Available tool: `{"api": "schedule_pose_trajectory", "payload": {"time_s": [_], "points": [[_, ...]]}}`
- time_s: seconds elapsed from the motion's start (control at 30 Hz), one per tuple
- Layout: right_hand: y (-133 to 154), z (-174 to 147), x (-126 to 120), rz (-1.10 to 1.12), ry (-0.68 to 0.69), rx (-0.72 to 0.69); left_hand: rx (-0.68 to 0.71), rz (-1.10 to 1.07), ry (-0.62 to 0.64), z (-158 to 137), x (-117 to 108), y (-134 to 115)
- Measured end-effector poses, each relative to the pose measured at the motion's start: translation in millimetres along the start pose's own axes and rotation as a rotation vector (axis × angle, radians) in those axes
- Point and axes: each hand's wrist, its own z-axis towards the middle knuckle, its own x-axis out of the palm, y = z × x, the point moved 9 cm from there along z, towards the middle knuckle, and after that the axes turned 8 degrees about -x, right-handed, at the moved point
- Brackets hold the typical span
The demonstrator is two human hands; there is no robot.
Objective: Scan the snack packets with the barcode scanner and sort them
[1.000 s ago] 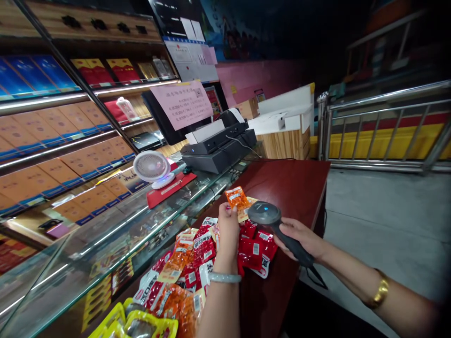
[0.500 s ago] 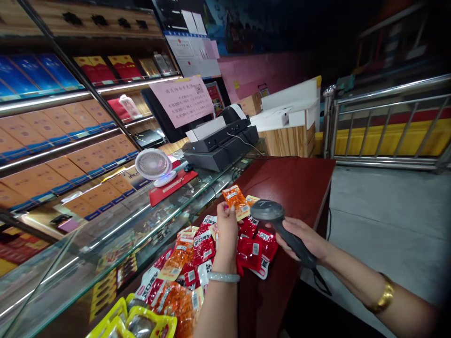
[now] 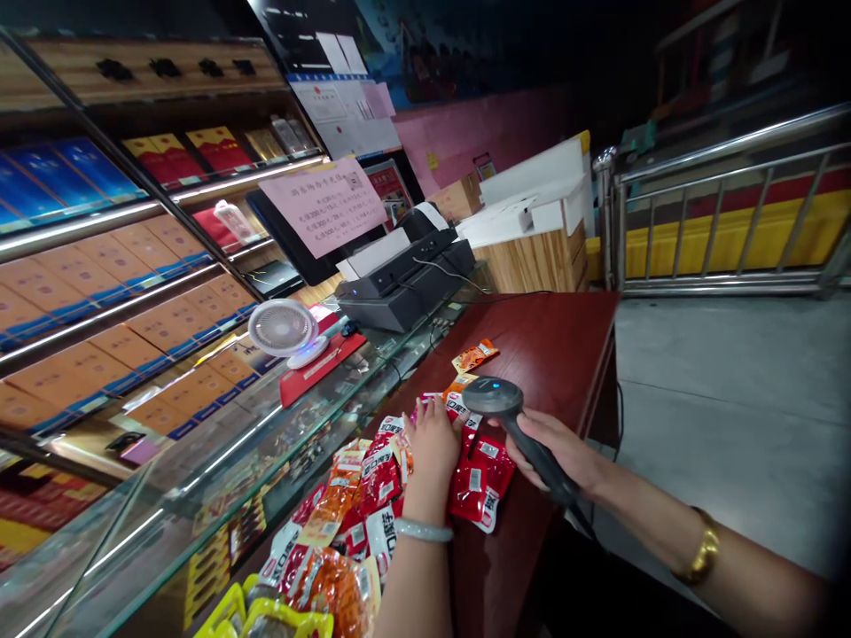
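Note:
My right hand (image 3: 564,450) is wrapped around the handle of a dark grey barcode scanner (image 3: 493,397), whose head shows a small blue light. My left hand (image 3: 432,439) lies over a pile of snack packets, fingers spread and touching the top ones; its fingertips are partly hidden among them. Red packets (image 3: 471,483) with barcodes lie beside it, nearest the scanner. Orange packets (image 3: 339,585) and yellow-edged packets (image 3: 289,620) are heaped toward me. One orange packet (image 3: 475,355) lies apart, beyond the pile on the dark red counter (image 3: 545,341).
A glass display case (image 3: 219,478) runs along the left. On it stand a small white fan (image 3: 284,328) and a dark printer-like machine (image 3: 405,282). Behind are a monitor with a pink sign (image 3: 324,206) and shelves of boxes. A metal railing (image 3: 724,221) stands right.
My left hand has let go of an orange packet, which now lies farther off on the counter, and has come down onto the pile. The scanner stays in my right hand; its blue light now shows.

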Motion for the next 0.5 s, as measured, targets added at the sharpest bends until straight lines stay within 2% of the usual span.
{"api": "schedule_pose_trajectory", "payload": {"time_s": [0.1, 0.23, 0.33, 0.5], "points": [[0, 0, 0, 0.000, 0.000, -0.002, -0.001, 0.046, 0.035, -4, -3, -4], [-1, 0, -1, -0.004, 0.002, -0.003, 0.013, -0.033, -0.028, 0, -21, -3], [-1, 0, -1, -0.011, 0.019, 0.000, -0.065, -0.338, -0.032, 9, -24, 13], [-1, -3, 1, 0.006, 0.060, 0.002, -0.246, -1.022, -0.007, 19, -6, 42]]}}
